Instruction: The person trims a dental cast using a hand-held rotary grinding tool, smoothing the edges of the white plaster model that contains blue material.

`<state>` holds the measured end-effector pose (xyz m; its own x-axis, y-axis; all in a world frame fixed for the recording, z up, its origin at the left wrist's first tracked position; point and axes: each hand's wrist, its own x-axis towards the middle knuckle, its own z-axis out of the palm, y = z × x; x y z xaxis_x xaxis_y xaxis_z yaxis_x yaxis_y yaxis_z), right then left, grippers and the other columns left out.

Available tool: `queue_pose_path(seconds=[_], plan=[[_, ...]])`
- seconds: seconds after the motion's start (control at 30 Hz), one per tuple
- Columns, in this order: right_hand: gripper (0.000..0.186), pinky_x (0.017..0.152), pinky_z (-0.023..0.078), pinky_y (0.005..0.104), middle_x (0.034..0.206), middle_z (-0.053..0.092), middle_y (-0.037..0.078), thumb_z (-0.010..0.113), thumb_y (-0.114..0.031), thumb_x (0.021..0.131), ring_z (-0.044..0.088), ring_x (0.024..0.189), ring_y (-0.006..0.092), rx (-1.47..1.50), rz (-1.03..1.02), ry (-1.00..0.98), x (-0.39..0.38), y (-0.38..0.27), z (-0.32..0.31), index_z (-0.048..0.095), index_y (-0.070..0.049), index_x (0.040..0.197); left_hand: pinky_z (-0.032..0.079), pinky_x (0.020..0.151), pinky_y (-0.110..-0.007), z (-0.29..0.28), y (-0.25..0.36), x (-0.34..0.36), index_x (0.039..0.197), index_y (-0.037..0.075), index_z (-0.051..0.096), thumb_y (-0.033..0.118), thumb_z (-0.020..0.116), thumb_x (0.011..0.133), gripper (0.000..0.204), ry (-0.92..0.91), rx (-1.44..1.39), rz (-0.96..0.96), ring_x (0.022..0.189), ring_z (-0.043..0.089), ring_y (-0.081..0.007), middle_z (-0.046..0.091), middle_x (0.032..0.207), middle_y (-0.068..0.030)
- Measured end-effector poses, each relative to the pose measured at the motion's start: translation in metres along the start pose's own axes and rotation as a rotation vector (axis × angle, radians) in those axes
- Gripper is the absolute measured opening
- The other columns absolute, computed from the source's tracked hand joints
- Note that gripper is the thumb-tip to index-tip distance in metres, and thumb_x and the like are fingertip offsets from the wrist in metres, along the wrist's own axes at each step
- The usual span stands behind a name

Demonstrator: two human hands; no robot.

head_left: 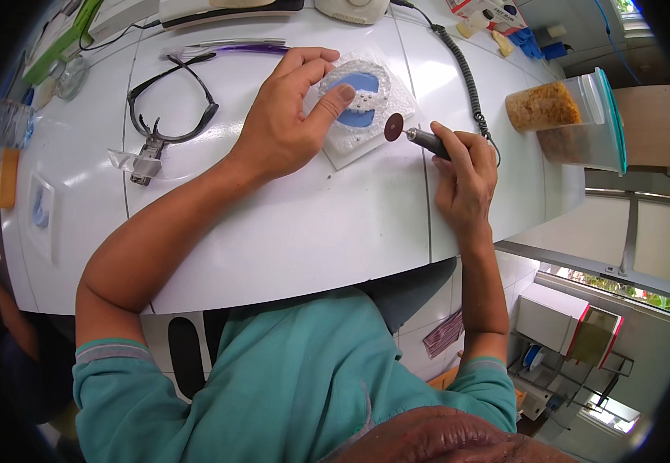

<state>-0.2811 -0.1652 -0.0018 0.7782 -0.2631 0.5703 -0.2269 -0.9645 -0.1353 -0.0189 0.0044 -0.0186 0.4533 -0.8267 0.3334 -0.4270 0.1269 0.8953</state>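
My left hand (290, 116) grips a round, white, bumpy piece with smooth blue inserts (358, 117). The thumb presses on its middle and the fingers reach round its far left side. Beneath it lies a white square slab (343, 160) on the table. A dark rotary handpiece (430, 144) is in my right hand (465, 170), fingers closed round its body. A thin dark red cutting disc (394, 127) sits on its tip, close to the right edge of the white piece, apparently apart from it.
Black-framed glasses with a clip-on lens (147, 147) lie left on the white table (304, 224). A coiled cord (458, 58) runs at the right. Further right stand clear tubs (555, 108), one holding orange-brown crumbs. Slim tools (235, 45) lie at the back.
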Motion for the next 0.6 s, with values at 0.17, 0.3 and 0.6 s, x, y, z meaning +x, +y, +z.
queue_pose_path(seconds=[0.17, 0.3, 0.6], plan=[[0.051, 0.083, 0.047, 0.0414, 0.104, 0.068, 0.009, 0.081, -0.002, 0.09, 0.061, 0.091, 0.0268, -0.005, 0.012, -0.012, 0.0013, -0.0024, 0.0012, 0.081, -0.015, 0.139, 0.046, 0.114, -0.032, 0.0001, 0.0, -0.0009, 0.127, -0.007, 0.072, 0.028, 0.069, 0.115, 0.037, 0.003, -0.007, -0.007, 0.133, 0.059, -0.0218, 0.061, 0.151, -0.0116], [0.051, 0.083, 0.047, 0.0415, 0.104, 0.068, 0.01, 0.081, -0.002, 0.09, 0.062, 0.093, 0.0271, -0.011, 0.003, -0.014, 0.0005, -0.0025, 0.0023, 0.081, -0.015, 0.139, 0.046, 0.114, -0.032, -0.0004, -0.001, -0.0007, 0.128, -0.007, 0.072, 0.027, 0.069, 0.115, 0.037, 0.005, 0.01, 0.01, 0.132, 0.059, -0.0214, 0.061, 0.151, -0.0114], [0.052, 0.084, 0.048, 0.0419, 0.104, 0.068, 0.01, 0.081, -0.002, 0.09, 0.063, 0.094, 0.0271, -0.041, 0.003, -0.028, 0.0011, -0.0044, 0.0027, 0.08, -0.015, 0.14, 0.054, 0.104, -0.04, 0.0021, -0.0031, 0.0006, 0.123, -0.012, 0.073, 0.032, 0.07, 0.112, 0.045, 0.062, 0.012, 0.077, 0.123, 0.068, -0.0329, 0.064, 0.143, -0.0204]])
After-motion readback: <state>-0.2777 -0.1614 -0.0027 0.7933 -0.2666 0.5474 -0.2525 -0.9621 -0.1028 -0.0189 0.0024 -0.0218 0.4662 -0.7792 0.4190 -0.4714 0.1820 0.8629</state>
